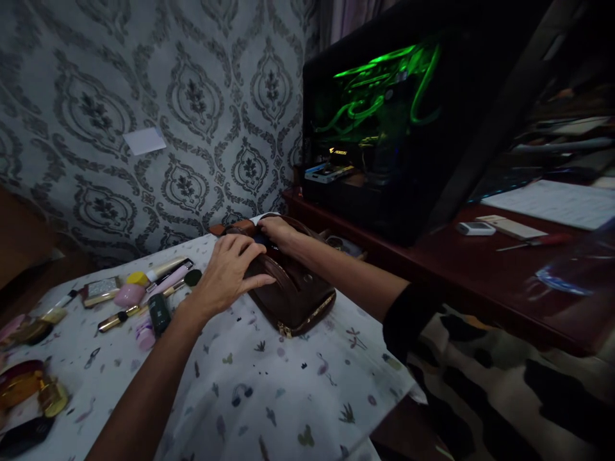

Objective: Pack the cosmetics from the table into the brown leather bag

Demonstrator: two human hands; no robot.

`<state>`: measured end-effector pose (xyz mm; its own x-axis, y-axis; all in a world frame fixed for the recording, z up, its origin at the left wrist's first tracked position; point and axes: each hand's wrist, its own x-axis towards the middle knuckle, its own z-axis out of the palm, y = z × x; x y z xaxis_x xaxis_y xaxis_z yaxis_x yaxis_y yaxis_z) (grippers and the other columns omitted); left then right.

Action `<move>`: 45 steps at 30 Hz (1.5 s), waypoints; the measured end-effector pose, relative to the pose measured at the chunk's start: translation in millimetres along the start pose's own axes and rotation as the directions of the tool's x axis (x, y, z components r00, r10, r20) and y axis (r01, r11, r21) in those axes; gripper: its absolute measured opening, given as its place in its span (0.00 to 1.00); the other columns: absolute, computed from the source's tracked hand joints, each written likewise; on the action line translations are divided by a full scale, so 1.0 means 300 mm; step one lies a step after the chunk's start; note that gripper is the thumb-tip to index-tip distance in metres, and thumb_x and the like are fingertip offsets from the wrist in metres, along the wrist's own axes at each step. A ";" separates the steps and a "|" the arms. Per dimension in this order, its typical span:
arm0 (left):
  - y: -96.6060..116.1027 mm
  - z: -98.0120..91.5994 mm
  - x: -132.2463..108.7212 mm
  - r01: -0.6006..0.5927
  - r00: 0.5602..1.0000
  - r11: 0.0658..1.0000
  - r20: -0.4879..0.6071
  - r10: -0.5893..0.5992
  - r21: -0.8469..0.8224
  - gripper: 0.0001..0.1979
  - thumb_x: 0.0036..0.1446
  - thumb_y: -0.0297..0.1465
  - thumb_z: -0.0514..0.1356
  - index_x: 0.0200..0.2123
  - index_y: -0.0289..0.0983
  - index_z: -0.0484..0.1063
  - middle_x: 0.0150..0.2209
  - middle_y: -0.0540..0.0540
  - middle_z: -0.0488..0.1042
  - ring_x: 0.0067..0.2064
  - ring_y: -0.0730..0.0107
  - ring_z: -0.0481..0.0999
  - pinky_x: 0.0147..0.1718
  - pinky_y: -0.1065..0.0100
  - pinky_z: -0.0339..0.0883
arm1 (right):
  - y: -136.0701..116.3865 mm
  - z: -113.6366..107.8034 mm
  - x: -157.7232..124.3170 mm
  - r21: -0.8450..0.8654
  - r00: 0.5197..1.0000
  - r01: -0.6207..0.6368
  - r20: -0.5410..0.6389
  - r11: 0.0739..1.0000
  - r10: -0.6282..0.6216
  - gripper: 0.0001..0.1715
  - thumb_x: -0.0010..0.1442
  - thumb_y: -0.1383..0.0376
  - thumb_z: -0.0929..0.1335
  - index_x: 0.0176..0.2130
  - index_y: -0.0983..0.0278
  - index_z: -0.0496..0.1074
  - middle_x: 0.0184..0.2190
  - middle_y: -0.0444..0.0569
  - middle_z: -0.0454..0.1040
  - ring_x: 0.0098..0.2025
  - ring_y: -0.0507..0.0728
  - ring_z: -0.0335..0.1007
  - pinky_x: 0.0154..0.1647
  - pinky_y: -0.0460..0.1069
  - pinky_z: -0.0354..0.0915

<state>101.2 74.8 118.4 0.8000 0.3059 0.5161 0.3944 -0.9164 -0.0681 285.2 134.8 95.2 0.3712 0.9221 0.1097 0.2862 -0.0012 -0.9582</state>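
Observation:
A brown zipped pouch [298, 298] lies on a white patterned cloth [269, 397]. My left hand [229, 271] rests on top of the pouch's near left side, its fingers stretched out flat over it. At the pouch's far end my right hand [277, 230] is curled, its fingers pressed on the top edge; what they pinch is too dark to name. Left of the pouch lie several cosmetics: a pink tube [169, 280], a dark green bottle [158, 314], a gold lipstick [115, 319] and a pink compact [129, 294].
More cosmetic jars [29, 390] sit at the cloth's left edge. A dark red desk [480, 269] on the right carries a computer case lit green [384, 109], papers [552, 202] and small items. Patterned wallpaper [144, 83] is behind.

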 end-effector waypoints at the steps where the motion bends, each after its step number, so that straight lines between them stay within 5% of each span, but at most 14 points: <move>1: 0.001 0.006 -0.005 0.005 1.000 1.000 -0.015 -0.005 0.010 0.27 0.62 0.53 0.54 0.51 0.38 0.70 0.49 0.40 0.71 0.51 0.54 0.66 0.55 0.52 0.61 | -0.022 -0.016 -0.026 0.034 0.999 -0.019 0.044 0.999 0.018 0.11 0.68 0.64 0.65 0.43 0.67 0.75 0.40 0.50 0.78 0.41 0.54 0.76 0.40 0.48 0.72; 7: 0.008 0.023 -0.017 0.037 0.999 0.999 -0.009 -0.037 -0.020 0.25 0.64 0.51 0.55 0.55 0.41 0.68 0.53 0.40 0.71 0.55 0.52 0.66 0.58 0.50 0.60 | -0.072 -0.164 -0.244 0.284 0.978 0.037 0.188 0.958 -0.094 0.14 0.68 0.64 0.61 0.45 0.65 0.74 0.41 0.51 0.79 0.41 0.51 0.77 0.44 0.47 0.71; 10: 0.013 0.023 -0.025 0.044 0.999 0.998 0.022 -0.043 -0.044 0.25 0.65 0.49 0.54 0.59 0.41 0.66 0.59 0.40 0.69 0.60 0.51 0.63 0.61 0.48 0.58 | -0.038 -0.229 -0.381 0.236 0.949 0.301 0.015 0.924 -0.314 0.15 0.69 0.59 0.61 0.46 0.62 0.73 0.42 0.51 0.78 0.42 0.54 0.77 0.48 0.51 0.72; 13: 0.014 0.024 -0.041 0.054 0.997 0.997 0.061 -0.050 -0.061 0.27 0.67 0.47 0.53 0.64 0.42 0.61 0.65 0.40 0.63 0.67 0.50 0.57 0.65 0.46 0.53 | 0.014 -0.256 -0.518 -0.079 0.817 0.561 -0.108 0.824 -0.566 0.15 0.69 0.60 0.60 0.47 0.57 0.73 0.47 0.51 0.78 0.51 0.58 0.74 0.55 0.56 0.69; 18: 0.006 0.047 -0.093 0.090 0.993 0.994 0.086 -0.084 -0.066 0.28 0.69 0.45 0.51 0.69 0.46 0.52 0.70 0.43 0.56 0.72 0.52 0.48 0.68 0.46 0.49 | 0.101 -0.223 -0.687 -0.245 0.556 0.818 0.105 0.520 -0.825 0.22 0.67 0.71 0.61 0.56 0.54 0.67 0.53 0.53 0.75 0.58 0.59 0.70 0.59 0.59 0.66; 22: 0.000 0.070 -0.171 0.129 0.990 0.989 0.067 -0.124 -0.068 0.28 0.70 0.42 0.50 0.69 0.45 0.50 0.69 0.40 0.57 0.71 0.52 0.53 0.67 0.46 0.53 | 0.155 -0.157 -0.746 -0.141 0.487 0.873 0.328 0.468 -0.809 0.22 0.65 0.71 0.62 0.57 0.58 0.65 0.51 0.54 0.76 0.56 0.59 0.69 0.56 0.57 0.68; 28: -0.006 0.081 -0.340 0.162 0.983 0.987 0.090 -0.163 0.019 0.20 0.70 0.35 0.51 0.63 0.44 0.60 0.65 0.39 0.62 0.67 0.52 0.60 0.63 0.47 0.60 | 0.216 -0.032 -0.749 -0.112 0.471 0.846 0.616 0.522 -0.631 0.14 0.68 0.66 0.62 0.51 0.66 0.70 0.48 0.54 0.76 0.54 0.58 0.67 0.57 0.54 0.67; 32: -0.008 0.090 -0.446 0.150 0.981 0.984 0.108 -0.160 0.095 0.14 0.69 0.33 0.51 0.55 0.40 0.67 0.62 0.37 0.67 0.65 0.51 0.64 0.59 0.48 0.63 | 0.225 0.037 -0.716 -0.207 0.531 0.789 0.703 0.578 -0.473 0.16 0.65 0.65 0.66 0.52 0.66 0.70 0.52 0.57 0.72 0.56 0.61 0.64 0.58 0.57 0.66; 39: 0.004 0.134 -0.556 0.279 0.941 0.941 0.143 -0.308 0.191 0.11 0.68 0.29 0.52 0.49 0.37 0.71 0.56 0.38 0.73 0.61 0.51 0.67 0.58 0.46 0.62 | 0.203 0.167 -0.636 -0.221 0.621 0.678 0.682 0.701 -0.386 0.17 0.64 0.73 0.61 0.50 0.67 0.71 0.51 0.58 0.71 0.57 0.62 0.64 0.62 0.59 0.62; 45: -0.011 0.137 -0.584 0.362 0.905 0.902 0.141 -0.401 0.237 0.12 0.68 0.28 0.51 0.51 0.37 0.70 0.53 0.39 0.75 0.61 0.56 0.68 0.61 0.47 0.59 | 0.266 0.339 -0.526 -0.134 0.713 0.559 0.581 0.818 -0.392 0.23 0.61 0.70 0.61 0.55 0.66 0.67 0.52 0.58 0.72 0.57 0.62 0.67 0.60 0.61 0.64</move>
<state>-21.6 34.8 -7.0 0.6301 0.6804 0.3743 0.7522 -0.6544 -0.0768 159.7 28.7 -25.5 -0.3612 0.8828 0.3002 0.5601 0.4628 -0.6871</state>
